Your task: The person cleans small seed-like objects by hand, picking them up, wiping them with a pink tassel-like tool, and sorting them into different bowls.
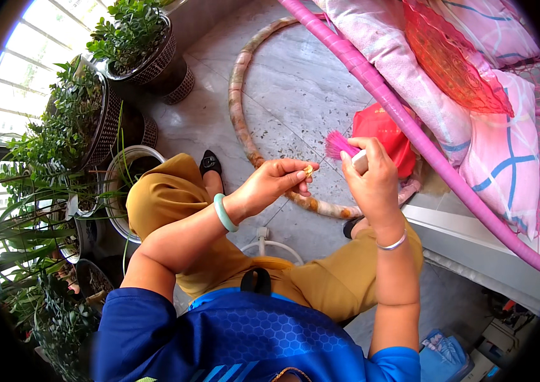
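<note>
Pinched between the thumb and fingers of my left hand (285, 177) is a small gold-coloured piece (308, 171), too small to name exactly. My right hand (374, 179) grips a brush by its pale handle (360, 161), and its bright pink bristles (336, 144) point up and left toward the floor beyond. The two hands are apart, above the floor in front of my knees. Small dark bits (305, 145) lie scattered on the grey tiles below. Behind the right hand sits a red bag (384, 138).
A wrapped hoop (237, 95) lies on the floor. At the right, a pink wrapped tube (370, 86) borders a netted seat with cushions (501, 162) and a sheer red cloth (456, 71). Potted plants (141, 52) line the window side at the left.
</note>
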Demonstrator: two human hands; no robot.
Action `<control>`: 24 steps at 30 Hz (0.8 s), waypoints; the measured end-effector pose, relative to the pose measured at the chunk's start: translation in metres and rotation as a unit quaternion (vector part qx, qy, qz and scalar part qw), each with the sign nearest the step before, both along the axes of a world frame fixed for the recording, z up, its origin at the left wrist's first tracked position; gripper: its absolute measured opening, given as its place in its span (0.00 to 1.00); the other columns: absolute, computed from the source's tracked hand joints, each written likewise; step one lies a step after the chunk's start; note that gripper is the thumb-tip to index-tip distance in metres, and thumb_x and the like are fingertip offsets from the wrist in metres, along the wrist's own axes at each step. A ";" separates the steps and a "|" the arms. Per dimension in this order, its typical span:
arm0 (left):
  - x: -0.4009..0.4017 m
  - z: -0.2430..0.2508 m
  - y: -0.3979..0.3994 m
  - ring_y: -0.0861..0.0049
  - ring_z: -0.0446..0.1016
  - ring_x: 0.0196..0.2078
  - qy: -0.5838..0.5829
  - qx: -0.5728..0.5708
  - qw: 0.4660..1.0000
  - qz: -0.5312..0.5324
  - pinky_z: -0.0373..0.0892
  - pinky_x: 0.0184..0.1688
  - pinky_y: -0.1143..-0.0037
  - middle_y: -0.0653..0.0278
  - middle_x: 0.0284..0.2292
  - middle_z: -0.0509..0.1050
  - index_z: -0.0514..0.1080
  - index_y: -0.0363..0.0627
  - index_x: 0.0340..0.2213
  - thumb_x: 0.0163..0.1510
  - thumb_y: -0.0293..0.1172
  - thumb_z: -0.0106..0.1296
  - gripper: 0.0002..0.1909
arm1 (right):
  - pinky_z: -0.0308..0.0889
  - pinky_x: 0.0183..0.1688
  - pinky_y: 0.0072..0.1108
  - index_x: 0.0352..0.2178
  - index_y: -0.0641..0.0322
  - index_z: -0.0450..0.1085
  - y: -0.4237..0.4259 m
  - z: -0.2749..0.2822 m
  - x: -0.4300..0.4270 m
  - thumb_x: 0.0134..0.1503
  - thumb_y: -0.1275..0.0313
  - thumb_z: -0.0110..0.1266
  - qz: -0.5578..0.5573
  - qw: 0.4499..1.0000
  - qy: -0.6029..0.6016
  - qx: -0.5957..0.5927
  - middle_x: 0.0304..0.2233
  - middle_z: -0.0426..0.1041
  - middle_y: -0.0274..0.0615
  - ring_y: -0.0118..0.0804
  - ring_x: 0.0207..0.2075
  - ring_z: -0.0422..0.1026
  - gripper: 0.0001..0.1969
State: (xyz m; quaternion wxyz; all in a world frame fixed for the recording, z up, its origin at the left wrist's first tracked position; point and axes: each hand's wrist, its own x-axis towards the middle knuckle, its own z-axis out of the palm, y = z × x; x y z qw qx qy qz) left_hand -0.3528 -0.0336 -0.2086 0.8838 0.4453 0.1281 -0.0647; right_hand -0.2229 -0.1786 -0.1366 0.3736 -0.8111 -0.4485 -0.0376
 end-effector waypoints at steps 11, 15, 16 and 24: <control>-0.006 0.003 -0.001 0.86 0.67 0.34 -0.017 0.052 0.997 -0.047 0.66 0.44 0.80 0.69 0.32 0.69 0.63 0.35 0.48 0.58 0.28 0.41 0.17 | 0.65 0.28 0.30 0.32 0.61 0.65 -0.004 -0.005 0.003 0.47 0.75 0.55 -0.005 0.997 0.015 -0.077 0.28 0.69 0.45 0.47 0.28 0.70 0.10; -0.004 -0.003 -0.002 0.86 0.67 0.33 -0.022 0.077 0.996 -0.050 0.66 0.43 0.80 0.70 0.32 0.68 0.62 0.37 0.49 0.58 0.28 0.41 0.17 | 0.65 0.30 0.30 0.32 0.61 0.65 -0.006 0.002 -0.009 0.47 0.74 0.54 0.049 0.987 0.135 -0.072 0.28 0.69 0.45 0.46 0.29 0.70 0.09; -0.004 -0.006 -0.003 0.86 0.67 0.33 -0.022 0.077 0.996 -0.048 0.66 0.43 0.80 0.70 0.32 0.68 0.62 0.37 0.49 0.58 0.28 0.41 0.17 | 0.65 0.30 0.30 0.32 0.61 0.66 -0.007 -0.001 -0.010 0.48 0.74 0.53 0.087 0.976 0.174 -0.100 0.28 0.69 0.45 0.45 0.29 0.70 0.08; -0.003 0.002 0.004 0.73 0.73 0.39 0.061 -0.097 0.993 0.043 0.70 0.42 0.73 0.61 0.36 0.71 0.64 0.39 0.44 0.57 0.30 0.42 0.13 | 0.65 0.28 0.29 0.32 0.60 0.66 -0.010 -0.007 0.008 0.47 0.75 0.55 -0.048 0.990 0.107 -0.082 0.28 0.69 0.44 0.43 0.26 0.71 0.09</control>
